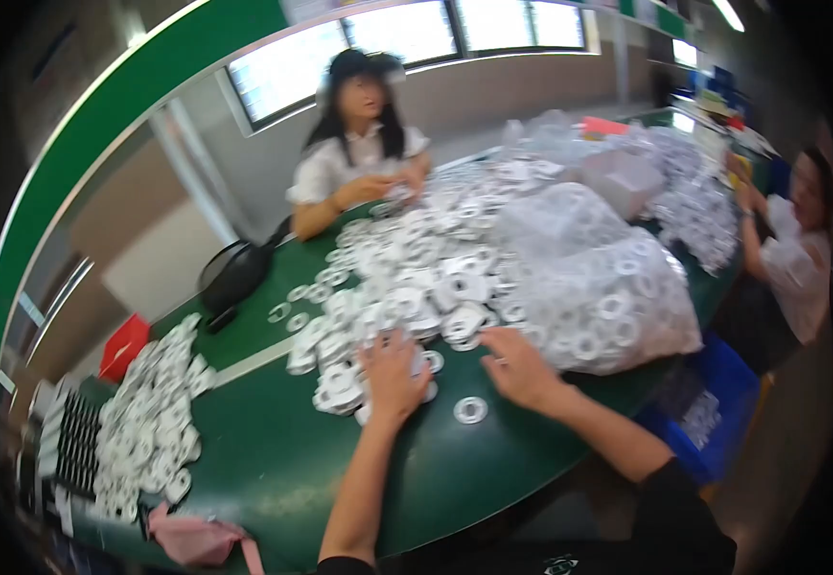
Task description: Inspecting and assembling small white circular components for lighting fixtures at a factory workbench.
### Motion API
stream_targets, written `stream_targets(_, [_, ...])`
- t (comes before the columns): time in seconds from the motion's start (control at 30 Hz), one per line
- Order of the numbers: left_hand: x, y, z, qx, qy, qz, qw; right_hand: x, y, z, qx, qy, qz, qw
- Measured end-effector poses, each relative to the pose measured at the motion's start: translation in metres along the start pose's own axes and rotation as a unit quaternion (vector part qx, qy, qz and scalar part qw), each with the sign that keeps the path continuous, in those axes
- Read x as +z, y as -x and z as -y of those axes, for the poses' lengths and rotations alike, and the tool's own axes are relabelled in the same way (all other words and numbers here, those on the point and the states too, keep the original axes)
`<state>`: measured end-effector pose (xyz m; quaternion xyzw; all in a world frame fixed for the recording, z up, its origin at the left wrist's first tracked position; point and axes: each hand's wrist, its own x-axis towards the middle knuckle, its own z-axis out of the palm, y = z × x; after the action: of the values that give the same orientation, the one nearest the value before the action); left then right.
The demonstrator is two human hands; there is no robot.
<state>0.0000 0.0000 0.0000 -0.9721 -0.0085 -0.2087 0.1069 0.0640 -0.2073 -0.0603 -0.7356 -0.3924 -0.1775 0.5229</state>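
Observation:
A large heap of white ring-shaped plastic parts (407, 259) spreads over the green table (292, 479) in front of me. My left hand (395, 376) lies on the near edge of this heap, fingers spread and pointing away from me. Whether any ring sits under its palm is hidden. To the right, my right hand (520, 369) reaches toward the same edge, its fingers apart and nothing visible in them. Between and below the two hands, a single white ring (471, 410) lies flat on the green surface.
A clear plastic bag (603, 287) full of rings stands right of the heap. A second pile (153, 422), a red box (125, 347) and a pink pouch (196, 539) lie left. A black bag (234, 278) is farther back. Co-workers (364, 153) sit across and right; a blue bin (709, 407) stands below.

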Motion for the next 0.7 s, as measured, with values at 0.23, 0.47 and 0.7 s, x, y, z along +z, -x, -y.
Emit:
stream_targets(0.23, [0.042,0.021,-0.156,-0.003,0.232,-0.076,0.97,-0.131,0.009,-0.057,0.092,0.524,0.163,0.831])
stream_targets(0.47, [0.081,-0.046,-0.174,0.009,0.186,-0.033,0.982,-0.095,0.019,-0.059,0.11,0.399,0.236,0.879])
stream_targets(0.7, [0.088,-0.047,-0.166,-0.011,0.229,-0.04,0.973,-0.107,-0.009,-0.069,0.012,0.268,0.109,0.957])
